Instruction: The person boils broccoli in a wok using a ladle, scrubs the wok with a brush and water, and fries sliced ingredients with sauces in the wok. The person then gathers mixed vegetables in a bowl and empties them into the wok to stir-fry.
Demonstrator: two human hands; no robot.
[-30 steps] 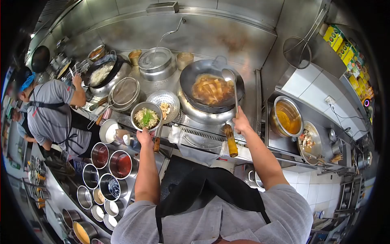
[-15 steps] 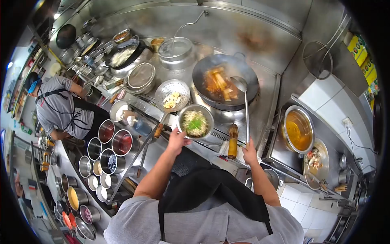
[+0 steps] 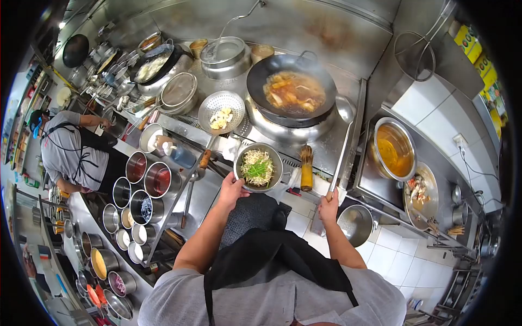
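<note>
My left hand (image 3: pixel 232 191) grips the near left rim of a metal bowl (image 3: pixel 278 167). Inside the bowl are pale bean sprouts (image 3: pixel 256 162) topped with chopped greens. My right hand (image 3: pixel 328 206) is closed around the handle end of a long ladle (image 3: pixel 340 157). The ladle's scoop rests or hovers just right of the wok, over the stove; I cannot tell which. A black wok (image 3: pixel 256 89) on the burner holds brown-orange broth with chunks of food (image 3: pixel 293 91), and steam rises from it.
A perforated strainer (image 3: pixel 205 111) with pale yellow pieces lies left of the wok. A bamboo brush (image 3: pixel 306 171) stands at the stove's front edge. Right are a bowl of oily liquid (image 3: pixel 409 169) and a basin (image 3: pixel 432 187). Ingredient pots (image 3: pixel 147 209) and a co-worker (image 3: pixel 76 141) are left.
The ladle has left the wok and is now to its right. The wok's contents look more spread out in liquid. The whole view has shifted slightly; the bowl stays in my left hand.
</note>
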